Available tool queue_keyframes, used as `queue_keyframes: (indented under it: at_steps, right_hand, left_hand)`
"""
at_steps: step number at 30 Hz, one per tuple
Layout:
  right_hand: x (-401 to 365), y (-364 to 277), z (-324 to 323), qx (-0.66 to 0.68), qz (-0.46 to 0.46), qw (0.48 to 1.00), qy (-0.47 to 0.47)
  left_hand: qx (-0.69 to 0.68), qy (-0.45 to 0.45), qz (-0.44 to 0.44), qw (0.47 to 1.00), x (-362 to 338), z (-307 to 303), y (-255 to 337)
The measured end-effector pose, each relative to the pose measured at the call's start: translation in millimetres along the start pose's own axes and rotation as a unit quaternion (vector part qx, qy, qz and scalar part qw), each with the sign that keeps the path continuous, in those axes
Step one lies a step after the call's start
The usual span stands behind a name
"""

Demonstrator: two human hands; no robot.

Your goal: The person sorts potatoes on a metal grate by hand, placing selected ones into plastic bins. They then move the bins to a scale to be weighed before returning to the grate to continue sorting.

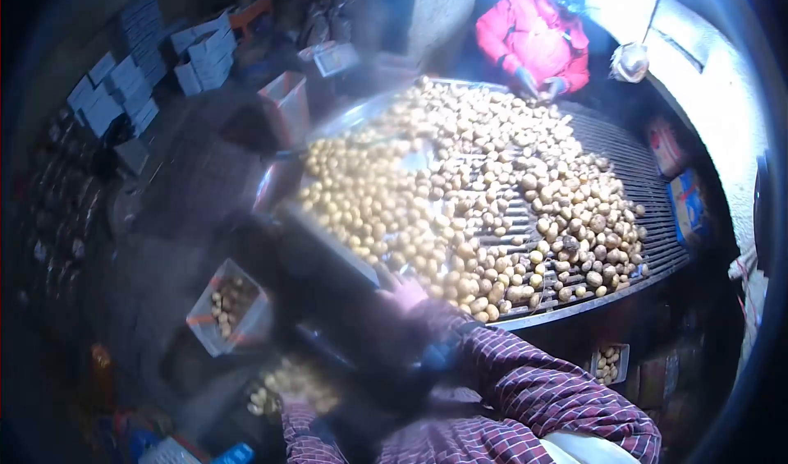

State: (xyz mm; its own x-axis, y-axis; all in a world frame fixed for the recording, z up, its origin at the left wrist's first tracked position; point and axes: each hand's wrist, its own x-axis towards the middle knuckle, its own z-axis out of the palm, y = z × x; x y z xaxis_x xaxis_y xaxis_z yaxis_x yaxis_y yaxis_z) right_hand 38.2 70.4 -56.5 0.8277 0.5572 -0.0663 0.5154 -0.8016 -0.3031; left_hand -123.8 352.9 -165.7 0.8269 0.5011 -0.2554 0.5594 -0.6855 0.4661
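Many potatoes (369, 185), yellowish on the left and browner on the right, lie spread over a large slatted table (632, 152). My right hand (404, 291) is at the table's near edge, beside the potatoes. Its fingers look stretched out, though haze blurs them, and no held thing shows. My left hand (297, 402) is low at the front left, against a blurred heap of potatoes (283, 382). The fingers of that hand are hidden, and I cannot make out what holds the heap. Both sleeves are dark checked cloth.
Across the table a person in a red jacket (538, 37) has both hands over the potatoes. A crate (254, 320) with potatoes stands at left; a smaller box (621, 365) of potatoes sits below the table at right. White boxes (123, 78) are stacked at the back left.
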Motion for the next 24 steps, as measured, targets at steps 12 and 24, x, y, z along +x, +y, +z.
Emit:
queue_keyframes:
  at_steps: [12,24]
  right_hand:
    - [3,12,16,-0.201,0.022,0.978,-0.058]
    - [-2,44,29,-0.199,-0.010,0.980,0.006]
  left_hand:
    - [0.140,-0.222,0.156,0.952,-50,1,-37]
    - [0.071,0.039,-0.194,0.978,-39,-43,-172]
